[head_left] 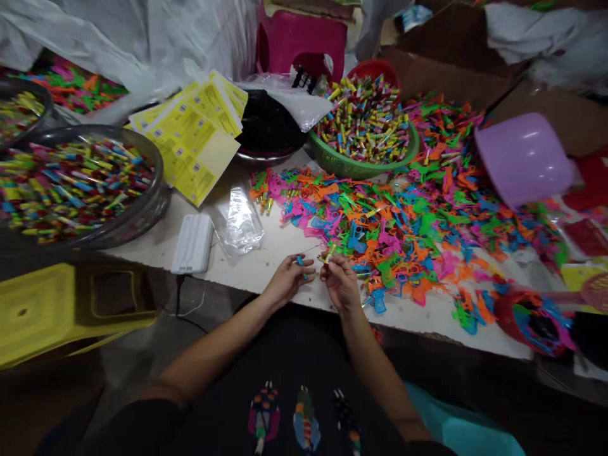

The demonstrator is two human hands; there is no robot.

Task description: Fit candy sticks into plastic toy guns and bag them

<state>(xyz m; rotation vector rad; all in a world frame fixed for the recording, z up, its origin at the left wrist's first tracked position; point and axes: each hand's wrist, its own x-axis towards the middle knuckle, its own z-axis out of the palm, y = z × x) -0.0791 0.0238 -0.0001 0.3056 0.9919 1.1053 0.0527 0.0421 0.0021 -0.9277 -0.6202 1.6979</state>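
Observation:
My left hand (287, 280) is at the table's front edge, its fingers closed around a small blue plastic piece (301, 260). Close beside it, my right hand (342, 283) pinches a small clear tube with yellow-green parts (327, 256). The two hands are slightly apart, and their held pieces do not touch. Just beyond and to the right of my right hand spreads a heap of small toy guns (389, 231) in orange, green, blue and pink plastic. Some similar small tubes lie at the heap's left end.
A green basin (354, 168) and a grey basin (154, 183) hold many small colourful tubes. Yellow printed sheets (190, 149), a clear plastic bag (237, 221) and a white power bank (192, 244) lie left. Rightward are a purple container (527, 158) and a red scoop (508, 320).

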